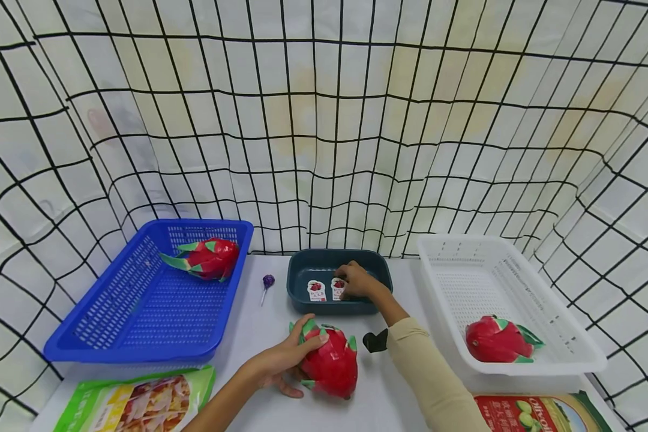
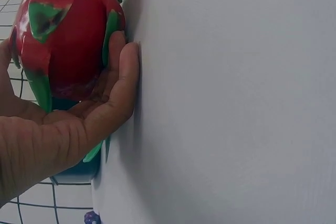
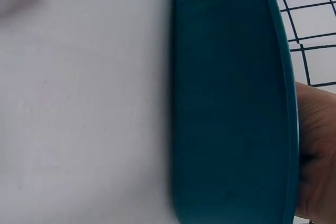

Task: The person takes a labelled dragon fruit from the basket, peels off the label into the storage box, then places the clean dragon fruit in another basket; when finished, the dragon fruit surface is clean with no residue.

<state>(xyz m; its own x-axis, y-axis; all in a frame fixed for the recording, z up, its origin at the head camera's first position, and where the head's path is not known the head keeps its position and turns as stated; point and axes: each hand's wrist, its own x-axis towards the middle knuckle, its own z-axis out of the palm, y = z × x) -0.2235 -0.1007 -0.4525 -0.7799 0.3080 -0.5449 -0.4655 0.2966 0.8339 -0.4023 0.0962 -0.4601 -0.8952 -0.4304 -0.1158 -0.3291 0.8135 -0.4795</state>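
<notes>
A red dragon fruit (image 1: 332, 363) with green leaf tips is gripped by my left hand (image 1: 288, 360), close over the white table. In the left wrist view the fingers (image 2: 123, 80) curl along its side. My right hand (image 1: 363, 281) reaches down into a dark teal tray (image 1: 302, 306), fingers bent over one of two visible white stickers (image 1: 337, 289) with a dragon fruit picture. The other sticker (image 1: 317, 291) lies to its left. In the right wrist view the tray wall (image 3: 231, 103) hides the fingertips; I cannot tell whether they pinch the sticker.
A blue basket (image 1: 140, 354) at left and a white basket (image 1: 540, 365) at right each hold a dragon fruit. Between the blue basket and the tray lies a purple lollipop (image 1: 268, 282). Packages, one green (image 1: 140, 402) and one red (image 1: 540, 414), lie in front. Black netting stands behind.
</notes>
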